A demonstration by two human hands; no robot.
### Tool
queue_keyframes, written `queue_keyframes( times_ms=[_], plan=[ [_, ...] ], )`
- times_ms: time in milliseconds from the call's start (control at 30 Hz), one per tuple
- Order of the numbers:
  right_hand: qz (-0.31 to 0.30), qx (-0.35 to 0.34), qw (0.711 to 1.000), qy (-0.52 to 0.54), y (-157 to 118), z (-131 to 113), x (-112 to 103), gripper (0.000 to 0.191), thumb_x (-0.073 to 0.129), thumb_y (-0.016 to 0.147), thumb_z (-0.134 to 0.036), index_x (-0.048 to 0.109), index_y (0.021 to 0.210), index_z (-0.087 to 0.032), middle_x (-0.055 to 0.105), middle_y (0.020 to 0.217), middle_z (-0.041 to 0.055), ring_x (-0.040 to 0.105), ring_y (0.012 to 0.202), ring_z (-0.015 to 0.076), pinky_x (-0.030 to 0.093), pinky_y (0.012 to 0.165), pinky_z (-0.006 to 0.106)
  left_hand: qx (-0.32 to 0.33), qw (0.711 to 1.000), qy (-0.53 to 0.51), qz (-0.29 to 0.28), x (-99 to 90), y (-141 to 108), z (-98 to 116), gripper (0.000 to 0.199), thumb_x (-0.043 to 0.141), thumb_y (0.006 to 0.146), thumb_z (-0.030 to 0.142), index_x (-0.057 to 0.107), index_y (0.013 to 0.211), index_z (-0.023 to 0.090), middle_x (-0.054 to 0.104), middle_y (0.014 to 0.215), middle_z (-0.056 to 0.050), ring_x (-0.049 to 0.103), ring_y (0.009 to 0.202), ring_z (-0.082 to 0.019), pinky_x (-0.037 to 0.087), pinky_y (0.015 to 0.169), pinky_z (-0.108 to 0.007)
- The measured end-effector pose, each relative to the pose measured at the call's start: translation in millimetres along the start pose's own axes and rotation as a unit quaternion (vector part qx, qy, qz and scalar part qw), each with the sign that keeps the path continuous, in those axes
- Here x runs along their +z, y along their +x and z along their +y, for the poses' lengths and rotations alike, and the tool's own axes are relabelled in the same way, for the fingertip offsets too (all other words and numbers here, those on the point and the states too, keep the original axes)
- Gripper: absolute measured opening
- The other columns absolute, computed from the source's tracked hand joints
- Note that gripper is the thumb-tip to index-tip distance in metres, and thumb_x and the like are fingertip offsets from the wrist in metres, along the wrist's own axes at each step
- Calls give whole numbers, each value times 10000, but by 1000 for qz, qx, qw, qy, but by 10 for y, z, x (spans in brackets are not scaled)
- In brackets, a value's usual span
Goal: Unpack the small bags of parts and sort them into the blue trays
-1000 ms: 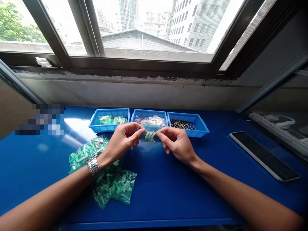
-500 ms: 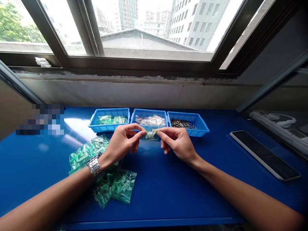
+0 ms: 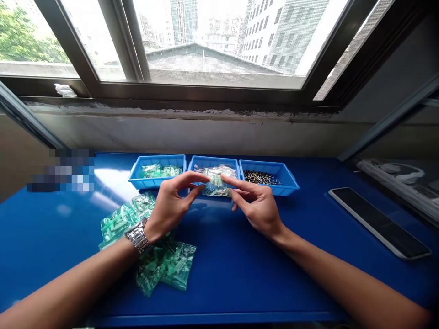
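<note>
Between my hands, in front of the middle blue bin (image 3: 196, 161), is a small clear greenish plastic bag (image 3: 216, 183) with pale pieces inside. My left hand (image 3: 173, 201) pinches its left edge between thumb and fingers; a watch is on that wrist. My right hand (image 3: 259, 205) holds the right edge the same way, index finger on the upper part. Under and beside my left forearm lies a pile of green plastic bags (image 3: 176, 267) with parts in them, partly hidden by the arm.
The left blue bin (image 3: 134, 176) holds small green bags, and the middle one clear bags. Dark and brass-coloured screw-like pieces (image 3: 259, 177) fill part of the right blue bin (image 3: 290, 176). A phone (image 3: 377, 221) lies at the right on the blue table (image 3: 257, 283).
The small bag has been raised and turned, so more of its face shows. My fingers have shifted from its upper edge to its sides.
</note>
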State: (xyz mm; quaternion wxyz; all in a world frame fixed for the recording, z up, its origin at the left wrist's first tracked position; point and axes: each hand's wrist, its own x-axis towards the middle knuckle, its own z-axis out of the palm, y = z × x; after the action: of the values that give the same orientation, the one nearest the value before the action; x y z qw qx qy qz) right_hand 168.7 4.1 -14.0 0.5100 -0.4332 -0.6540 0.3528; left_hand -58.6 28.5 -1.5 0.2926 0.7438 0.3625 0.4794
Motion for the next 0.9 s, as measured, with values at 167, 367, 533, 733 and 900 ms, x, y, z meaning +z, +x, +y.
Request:
queue_keyframes(
  times_ms=[167,367,533,733,900],
  plan=[
    [-2,-6,1000,-6,0,-15,3,353,714,944,-238,781,1290,-254,798,1240,73,758,647,172,662,544,309,0,1000,0,2,-1,5,8,206,684,972,202,762,1162,185,799,1144,-73,773,1049,-205,662,885,-318],
    [-20,26,999,20,-3,-13,-3,254,740,956,-335,834,1157,-211,835,1041,90,793,699,219,604,498,283,-44,999,-9,-14,-7,12,48,120,685,982,255,770,1015,177,814,986,-66,772,929,-197,628,824,-299],
    [-20,54,998,10,4,-56,10,359,709,987,-440,743,747,-176,622,516,-18,564,381,120,483,429,256,-149,980,-107,-78,1,40,63,324,719,967,428,690,809,147,693,617,-14,649,548,-136,533,556,-225],
    [-15,63,998,17,4,-68,19,385,687,1000,-466,698,734,-188,564,466,-36,516,372,117,449,444,262,-184,971,-126,-91,-8,55,81,361,729,950,471,672,802,146,620,546,14,556,474,-103,457,474,-185],
    [-16,59,998,22,8,-43,9,373,691,999,-457,707,747,-183,556,456,-39,502,362,112,430,431,257,-202,966,-121,-107,-16,43,71,369,722,950,486,652,818,148,596,522,28,522,437,-89,419,454,-175]
  ],
)
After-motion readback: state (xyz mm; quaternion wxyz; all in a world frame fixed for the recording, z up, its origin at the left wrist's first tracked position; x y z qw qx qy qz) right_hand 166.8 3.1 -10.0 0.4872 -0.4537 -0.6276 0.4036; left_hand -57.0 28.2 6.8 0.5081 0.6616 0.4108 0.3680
